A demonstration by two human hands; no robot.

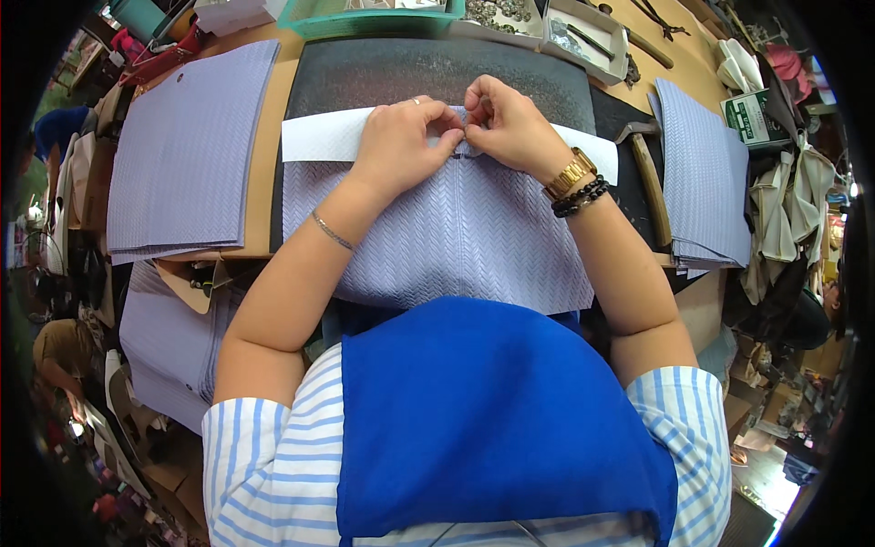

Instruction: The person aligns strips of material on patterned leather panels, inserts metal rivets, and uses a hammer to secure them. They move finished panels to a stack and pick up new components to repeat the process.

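A lavender sheet with a woven, herringbone-like texture (pixel 456 242) lies in front of me, its near part hanging over the table edge. Along its far side runs a white folded-back band (pixel 321 137). My left hand (pixel 407 144) is closed at the middle of that band, thumb and fingertips pinching the sheet. Right beside it, my right hand (pixel 512 128) has its thumb and forefinger drawn together at the same spot, the other fingers curled. Whatever small thing is between the right fingertips is hidden. A small dark slot or fitting shows just below the fingertips.
Under the sheet is a dark board (pixel 383 73). Lavender sheets are stacked at left (pixel 182 155) and right (pixel 702 173). A wooden-handled hammer (pixel 652 187) lies beside the right stack. At the back stand a green tray (pixel 301 27) and a white box (pixel 556 41) near small metal fittings (pixel 497 13).
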